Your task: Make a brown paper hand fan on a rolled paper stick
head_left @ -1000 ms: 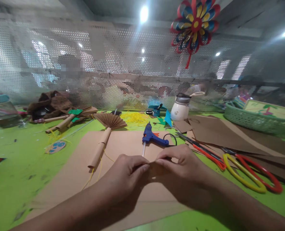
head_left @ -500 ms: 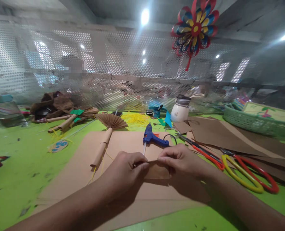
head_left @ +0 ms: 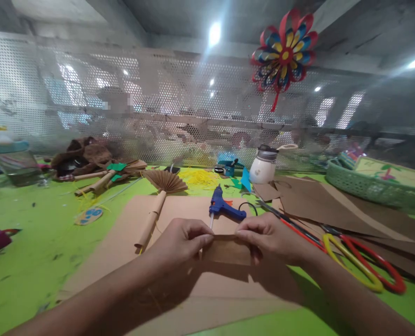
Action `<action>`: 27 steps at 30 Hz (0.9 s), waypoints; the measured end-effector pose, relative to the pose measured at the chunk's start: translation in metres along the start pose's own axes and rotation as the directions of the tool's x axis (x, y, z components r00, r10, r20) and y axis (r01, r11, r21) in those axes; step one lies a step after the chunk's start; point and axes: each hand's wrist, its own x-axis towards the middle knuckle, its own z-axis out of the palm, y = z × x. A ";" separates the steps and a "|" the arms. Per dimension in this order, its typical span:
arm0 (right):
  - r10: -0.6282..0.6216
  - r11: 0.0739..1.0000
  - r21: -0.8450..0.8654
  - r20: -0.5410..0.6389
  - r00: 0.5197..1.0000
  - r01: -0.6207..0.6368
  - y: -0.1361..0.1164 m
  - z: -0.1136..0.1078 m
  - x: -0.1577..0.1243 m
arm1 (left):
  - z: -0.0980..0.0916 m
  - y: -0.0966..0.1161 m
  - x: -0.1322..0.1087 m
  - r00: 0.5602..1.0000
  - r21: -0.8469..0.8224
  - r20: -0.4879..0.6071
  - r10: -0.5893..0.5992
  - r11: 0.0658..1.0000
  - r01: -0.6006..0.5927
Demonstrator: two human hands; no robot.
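A small piece of brown paper (head_left: 226,250) is held up between my two hands over a large tan sheet (head_left: 123,261). My left hand (head_left: 182,240) pinches its upper left corner. At the upper right corner, my right hand (head_left: 272,238) grips it between thumb and fingers. The paper's top edge looks folded over. Just beyond the hands lies a blue hot glue gun (head_left: 224,205) with a glue stick poking out its back. A rolled paper tube (head_left: 151,221) topped by a pleated paper fan (head_left: 165,181) rests left of it.
Scissors with yellow and red handles (head_left: 352,261) lie at right, beside brown paper sheets (head_left: 315,205). A green basket (head_left: 375,186) and a white bottle (head_left: 263,165) stand behind. Yellow shreds (head_left: 198,177) lie at the back. A glass jar (head_left: 16,163) is at left.
Both hands keep their pinch, and more of the small paper's face now shows between them. My hands have drawn slightly apart. The whole view has shifted a little downward in frame.
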 end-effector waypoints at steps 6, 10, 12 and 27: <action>0.047 0.999 0.028 0.003 0.999 -0.047 0.001 0.001 0.003 | 0.002 0.000 0.000 1.000 -0.052 -0.023 -0.007 0.999 0.005; 0.050 0.997 0.059 0.049 0.998 -0.053 0.000 0.000 0.002 | 0.004 -0.008 0.001 1.000 -0.160 0.005 -0.006 0.987 0.006; 0.045 0.997 0.065 0.089 0.995 -0.051 -0.002 -0.001 0.002 | 0.005 -0.012 0.001 1.000 -0.232 0.008 -0.015 0.972 0.016; -0.187 0.949 0.266 0.046 0.981 0.168 -0.005 -0.007 -0.004 | 0.002 -0.020 0.003 0.970 -0.618 0.243 0.027 0.775 0.133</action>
